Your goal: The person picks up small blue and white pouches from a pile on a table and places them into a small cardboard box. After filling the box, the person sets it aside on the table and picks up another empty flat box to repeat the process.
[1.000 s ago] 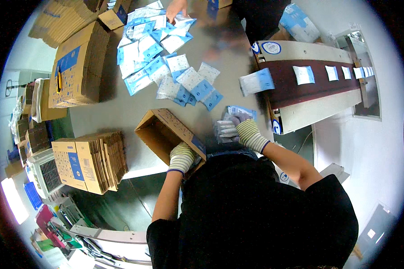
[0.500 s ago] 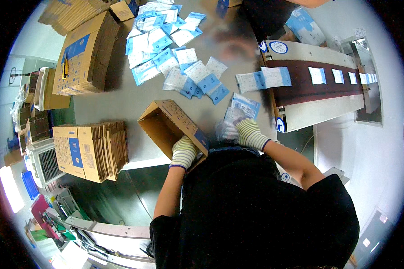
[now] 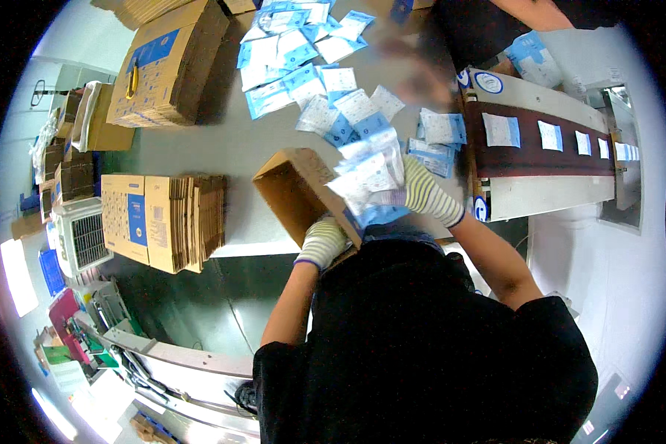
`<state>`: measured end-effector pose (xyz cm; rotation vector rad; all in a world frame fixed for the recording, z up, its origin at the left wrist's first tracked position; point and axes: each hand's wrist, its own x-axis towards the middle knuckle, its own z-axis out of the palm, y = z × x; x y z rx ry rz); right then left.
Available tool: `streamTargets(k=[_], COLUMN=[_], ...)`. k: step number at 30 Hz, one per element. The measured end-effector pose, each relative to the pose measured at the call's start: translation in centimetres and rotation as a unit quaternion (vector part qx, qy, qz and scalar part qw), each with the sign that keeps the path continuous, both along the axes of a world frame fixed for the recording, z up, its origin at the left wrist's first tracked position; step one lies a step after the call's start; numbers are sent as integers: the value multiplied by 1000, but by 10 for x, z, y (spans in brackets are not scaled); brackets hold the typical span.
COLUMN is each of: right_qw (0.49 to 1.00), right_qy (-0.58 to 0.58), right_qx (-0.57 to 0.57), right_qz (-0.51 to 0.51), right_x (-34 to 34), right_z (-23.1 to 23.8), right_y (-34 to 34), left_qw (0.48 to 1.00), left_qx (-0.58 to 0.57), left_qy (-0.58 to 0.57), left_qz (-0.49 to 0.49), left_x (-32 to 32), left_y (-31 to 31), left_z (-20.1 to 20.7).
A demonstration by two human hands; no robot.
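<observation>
Both my hands wear striped knit gloves. My left hand (image 3: 323, 242) grips the near wall of an open cardboard box (image 3: 312, 172), which tilts at the table's front edge with its mouth facing left. Just right of that box, my right hand (image 3: 433, 195) is closed around a bunch of white-and-blue packets (image 3: 371, 169), held up beside the box wall. Its fingertips are partly hidden behind the packets. More loose packets (image 3: 440, 129) lie to its right, by the conveyor's end. Beyond the box spreads a large heap of similar packets (image 3: 296, 50).
A conveyor belt (image 3: 522, 157) on the right carries several spaced packets. Flattened cartons (image 3: 163, 222) stand at the table's left; a taller carton stack (image 3: 159, 85) behind bears a yellow cutter (image 3: 132, 80). Another person (image 3: 473, 33) is at the far side.
My right hand has raised the packets off the table and moved them left to the box. Packets on the belt have shifted toward the table, and more lie at its end.
</observation>
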<state>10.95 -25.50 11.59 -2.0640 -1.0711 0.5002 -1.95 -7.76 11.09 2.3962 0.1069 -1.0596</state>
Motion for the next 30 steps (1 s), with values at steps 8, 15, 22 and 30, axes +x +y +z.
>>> streamTargets(k=[8, 15, 22, 30], right_qw=[984, 971, 947, 980], right_qy=[-80, -213, -193, -83], right_qx=[-76, -68, -245, 30], right_qz=[139, 80, 84, 176], right_x=[-41, -27, -18, 42], right_z=[21, 17, 22, 74], right_y=[133, 70, 80, 32], left_qw=[999, 964, 930, 992], left_qx=[39, 55, -99, 27], left_qy=[7, -256, -343, -83], left_qz=[26, 36, 89, 96], left_x=[-6, -21, 6, 91], left_y=[-34, -20, 22, 43], left_z=[-43, -42, 65, -1])
